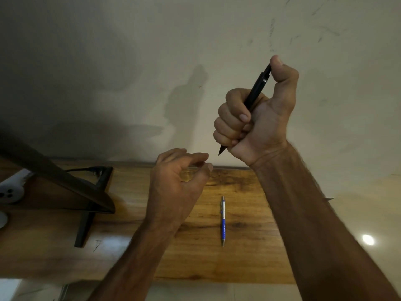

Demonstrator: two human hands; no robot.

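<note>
Head view: right hand (256, 118) fingers clenched round black pencil (257, 90); left hand (175, 185) fingers relaxed, empty.

- black pencil (256, 92): matt black plastic barrel, smooth, small white print near the top
- blue pencil (222, 220): glossy blue plastic grip, bright metal clip and tip
- table (243, 253): wood, strong brown grain with dark knots, smooth, slight sheen
- wall (152, 51): pale plaster, matt, scuffed with dark marks
- monitor stand (85, 224): dark, matt, metal or plastic, cannot tell
</note>
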